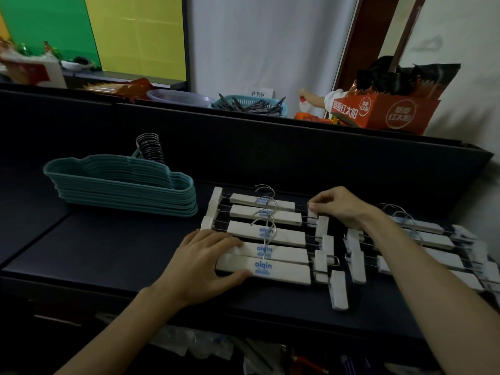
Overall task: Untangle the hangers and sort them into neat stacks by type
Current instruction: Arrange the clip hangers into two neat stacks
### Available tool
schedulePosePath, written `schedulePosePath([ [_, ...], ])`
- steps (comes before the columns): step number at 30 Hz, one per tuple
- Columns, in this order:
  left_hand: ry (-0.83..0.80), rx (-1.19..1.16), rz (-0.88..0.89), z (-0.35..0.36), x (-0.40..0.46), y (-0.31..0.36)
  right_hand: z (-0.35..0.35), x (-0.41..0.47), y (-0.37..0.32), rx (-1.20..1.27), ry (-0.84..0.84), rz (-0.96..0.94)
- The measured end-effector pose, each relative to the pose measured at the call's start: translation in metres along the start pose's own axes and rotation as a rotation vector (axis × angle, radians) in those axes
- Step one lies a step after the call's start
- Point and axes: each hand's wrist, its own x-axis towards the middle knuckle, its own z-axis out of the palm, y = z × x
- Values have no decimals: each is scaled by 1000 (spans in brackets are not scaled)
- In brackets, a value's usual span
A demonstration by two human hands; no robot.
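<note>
A neat stack of teal hangers (121, 185) with grouped metal hooks lies at the left of the dark table (94, 247). In the middle, several white wooden clip hangers (266, 234) marked "aiqin" lie in an overlapping row. My left hand (205, 263) rests on the left end of the nearest two, fingers spread over the wood. My right hand (341, 207) pinches a white clip at the right end of a far hanger in that row. A second group of white clip hangers (433, 247) lies to the right, partly hidden under my right forearm.
A dark raised wall (270, 147) backs the table. Behind it stand a teal basket of clothespins (251, 105), a purple bowl (178, 98) and an orange cardboard box (384, 113). Another person's hand (311, 97) reaches beside the box. Clutter lies below the table's front edge.
</note>
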Motion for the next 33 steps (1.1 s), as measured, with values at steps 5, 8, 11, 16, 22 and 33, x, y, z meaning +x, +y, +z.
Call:
schedulePosePath([
  [5, 6, 2, 7, 0, 0, 0, -2, -4, 2, 30, 31, -45],
  [8, 13, 7, 9, 1, 0, 0, -7, -4, 6, 56, 83, -89],
  [11, 29, 12, 11, 1, 0, 0, -9, 0, 7, 53, 115, -112],
  [16, 17, 14, -11, 2, 3, 0, -1, 8, 6, 40, 134, -38],
  [22, 10, -10, -34, 1, 7, -2, 4, 12, 7, 129, 149, 35],
  [33, 4, -6, -53, 2, 14, -4, 9, 18, 6, 171, 180, 93],
])
